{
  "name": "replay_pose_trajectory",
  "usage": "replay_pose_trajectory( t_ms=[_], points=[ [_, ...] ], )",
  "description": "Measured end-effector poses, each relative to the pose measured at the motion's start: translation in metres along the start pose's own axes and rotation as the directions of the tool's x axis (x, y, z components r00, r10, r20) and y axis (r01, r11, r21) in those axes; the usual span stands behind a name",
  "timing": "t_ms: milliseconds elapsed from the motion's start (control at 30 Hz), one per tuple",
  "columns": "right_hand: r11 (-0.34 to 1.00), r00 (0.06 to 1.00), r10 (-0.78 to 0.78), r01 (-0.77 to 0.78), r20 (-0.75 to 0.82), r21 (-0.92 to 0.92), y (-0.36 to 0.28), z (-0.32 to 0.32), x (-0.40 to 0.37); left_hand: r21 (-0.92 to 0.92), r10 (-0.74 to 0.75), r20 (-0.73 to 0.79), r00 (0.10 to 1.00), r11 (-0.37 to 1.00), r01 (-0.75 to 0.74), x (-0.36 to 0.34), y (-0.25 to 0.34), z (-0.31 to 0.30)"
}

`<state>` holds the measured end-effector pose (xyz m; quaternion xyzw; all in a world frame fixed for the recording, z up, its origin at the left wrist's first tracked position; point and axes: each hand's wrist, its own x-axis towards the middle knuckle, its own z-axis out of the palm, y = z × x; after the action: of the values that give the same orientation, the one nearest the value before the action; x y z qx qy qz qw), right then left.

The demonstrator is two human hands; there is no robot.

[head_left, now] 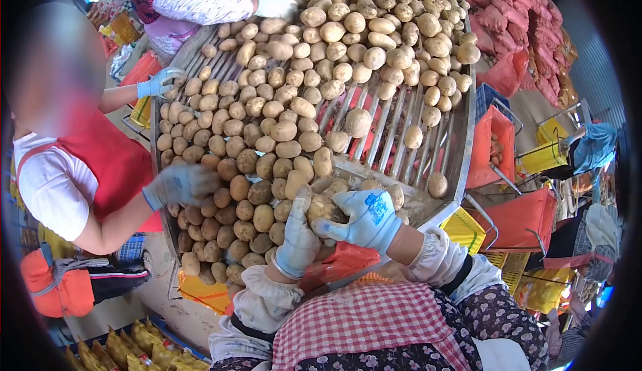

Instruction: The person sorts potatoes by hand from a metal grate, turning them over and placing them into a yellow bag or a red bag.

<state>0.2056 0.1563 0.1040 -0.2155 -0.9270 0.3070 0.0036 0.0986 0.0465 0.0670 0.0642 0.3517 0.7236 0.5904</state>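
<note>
My left hand (pixel 298 238) and my right hand (pixel 366 218), both in pale blue work gloves, come together at the near edge of a sorting table. Between them is a brown, dirt-marked potato (pixel 324 209); the right thumb lies across its front and the left fingers press its side. Part of that potato is hidden by the gloves. Around my hands many loose potatoes (pixel 264 217) cover the metal roller table (pixel 378 130). Below the gloves hangs a red-orange plastic sheet or bag (pixel 341 264).
At the left, a co-worker in a red apron (pixel 110 157) reaches over the potatoes with gloved hands. Another person's white-gloved hand (pixel 275 8) is at the far side. Red crates (pixel 491 147), yellow baskets (pixel 463 230) and stacked red sacks (pixel 515 16) stand to the right.
</note>
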Motion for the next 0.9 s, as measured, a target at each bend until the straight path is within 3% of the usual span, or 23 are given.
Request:
replay_pose_trajectory(
  t_ms=[67,133,200,233,267,300,367,433,500,567,600,633,667,700,767,833,900],
  points=[
    [1.000,0.999,-0.019,0.020,-0.042,0.013,0.004,0.008,-0.001,-0.075,-0.166,0.041,0.985,0.983,0.169,-0.002,0.005,-0.003],
    [0.933,0.974,-0.047,0.122,-0.221,0.339,0.010,0.017,0.001,-0.001,-0.140,0.029,0.990,0.990,0.140,-0.003,0.002,-0.002],
    [0.933,0.985,0.023,0.040,-0.170,0.357,0.005,0.008,0.004,0.074,-0.109,0.012,0.994,0.991,0.108,-0.003,0.001,-0.009],
    [0.928,0.988,0.093,-0.041,-0.124,0.371,0.004,0.004,0.006,-0.029,-0.194,0.232,0.953,0.978,0.206,0.001,0.000,-0.022],
    [0.908,0.971,0.078,0.025,-0.228,0.419,0.019,0.017,0.010,-0.105,-0.243,0.446,0.861,0.941,0.321,0.003,0.000,-0.030],
    [0.907,0.971,0.078,0.025,-0.228,0.420,0.033,0.023,0.012,-0.105,-0.244,0.446,0.861,0.941,0.321,0.001,0.003,-0.022],
    [0.986,0.821,0.113,-0.023,-0.560,0.165,0.059,0.019,0.016,-0.091,-0.145,0.147,0.978,0.983,0.160,-0.003,0.006,-0.002],
    [0.971,0.774,-0.133,-0.023,-0.620,-0.237,0.072,-0.001,0.012,-0.072,-0.109,0.130,0.986,0.990,0.118,-0.002,0.006,-0.003],
    [0.983,0.820,-0.082,-0.026,-0.566,-0.180,0.067,-0.005,0.005,-0.047,-0.077,0.120,0.990,0.995,0.084,0.000,0.006,0.000],
    [0.940,0.852,-0.076,0.234,-0.517,0.249,0.044,-0.007,0.000,0.041,-0.005,-0.036,0.999,0.999,0.006,0.002,0.005,0.010],
    [0.909,0.946,0.152,-0.021,-0.286,0.415,0.013,-0.019,-0.008,0.042,-0.008,-0.033,0.999,0.999,0.009,0.005,0.000,0.007],
    [0.909,0.945,0.155,-0.022,-0.289,0.416,0.011,-0.017,-0.008,0.140,0.087,-0.047,0.995,0.987,-0.080,0.011,-0.007,0.000],
    [0.940,0.982,0.039,0.027,-0.187,0.340,0.010,-0.015,-0.008,0.238,0.182,-0.051,0.982,0.957,-0.165,0.012,-0.005,0.005],
    [0.959,0.995,-0.072,0.088,-0.072,0.269,0.011,-0.013,-0.008,0.239,0.181,-0.051,0.982,0.957,-0.164,0.008,-0.003,0.009],
    [0.937,0.995,-0.075,0.092,-0.063,0.338,0.013,-0.005,-0.011,-0.008,0.034,-0.002,0.999,0.999,-0.034,-0.005,0.005,0.022],
    [0.948,0.978,-0.125,0.166,-0.164,0.270,0.011,0.003,-0.014,0.011,0.037,0.005,0.999,0.999,-0.037,-0.005,0.003,0.017],
    [0.958,0.981,-0.122,0.156,-0.149,0.239,0.014,0.010,-0.014,0.025,0.047,0.010,0.999,0.999,-0.047,-0.004,-0.002,0.014]
  ],
)
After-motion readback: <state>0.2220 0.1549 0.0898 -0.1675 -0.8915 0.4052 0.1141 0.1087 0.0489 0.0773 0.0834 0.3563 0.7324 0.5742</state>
